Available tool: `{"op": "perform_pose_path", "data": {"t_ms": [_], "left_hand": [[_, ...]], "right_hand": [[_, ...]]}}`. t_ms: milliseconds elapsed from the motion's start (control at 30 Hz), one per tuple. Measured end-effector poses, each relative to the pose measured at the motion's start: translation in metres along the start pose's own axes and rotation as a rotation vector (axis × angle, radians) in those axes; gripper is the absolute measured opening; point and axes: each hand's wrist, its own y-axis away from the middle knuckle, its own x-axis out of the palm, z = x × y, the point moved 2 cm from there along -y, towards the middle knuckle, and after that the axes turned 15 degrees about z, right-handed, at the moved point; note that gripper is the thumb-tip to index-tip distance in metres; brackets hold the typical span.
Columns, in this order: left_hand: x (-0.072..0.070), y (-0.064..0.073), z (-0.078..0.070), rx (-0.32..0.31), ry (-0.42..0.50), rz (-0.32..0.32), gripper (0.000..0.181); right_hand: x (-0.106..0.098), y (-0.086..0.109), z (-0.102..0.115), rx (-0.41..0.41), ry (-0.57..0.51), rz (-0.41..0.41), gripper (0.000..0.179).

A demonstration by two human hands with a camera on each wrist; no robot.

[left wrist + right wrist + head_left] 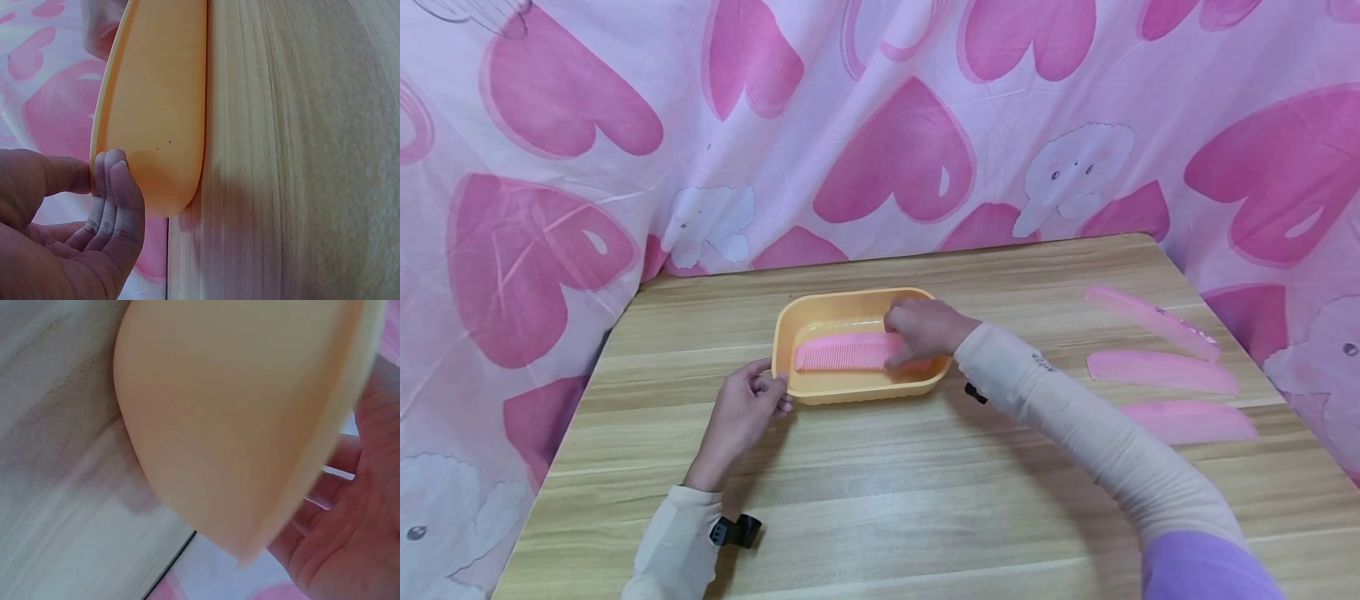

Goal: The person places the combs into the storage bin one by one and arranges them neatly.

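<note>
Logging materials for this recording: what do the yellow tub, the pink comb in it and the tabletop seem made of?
Yellow tub: apparently moulded plastic, satin, shown by its smooth wall and rounded corners.
Pink comb: probably plastic, fairly matt, with fine, even teeth continuous with its spine.
Tabletop: wood-look, low sheen, from its streaked grain; real wood or printed laminate, I cannot tell.

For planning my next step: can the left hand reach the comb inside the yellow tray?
Likely yes: the comb has its left end uncovered, but the left hand must first release the tray.
</note>
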Motion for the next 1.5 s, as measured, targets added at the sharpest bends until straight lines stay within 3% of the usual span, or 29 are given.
{"op": "perform_pose_path", "data": {"t_ms": [233,500,700,1033,1267,1500], "left_hand": [[0.001,0.0,0.0,-0.001,0.003,0.001,0.048],[0.0,0.0,-0.002,-0.021,0.013,-0.003,0.048],[0.0,0.0,-0.003,-0.016,0.003,-0.007,0.048],[0.0,0.0,-0.002,-0.013,-0.015,-0.007,0.047],[0.0,0.001,-0.002,-0.006,0.0,0.001,0.047],[0.0,0.001,-0.003,-0.002,0.002,0.002,0.048]], "right_hand": [[-0.014,0.02,-0.006,-0.01,-0.072,-0.049,0.054],[-0.034,0.05,-0.025,-0.059,-0.117,-0.131,0.05],[-0.041,0.08,-0.044,-0.047,-0.172,-0.188,0.046],[-0.037,0.132,-0.088,0.078,-0.198,-0.212,0.04],[-0.025,0.165,-0.122,0.15,-0.168,-0.248,0.042],[-0.008,0.196,-0.158,0.239,-0.179,-0.23,0.051]]}}
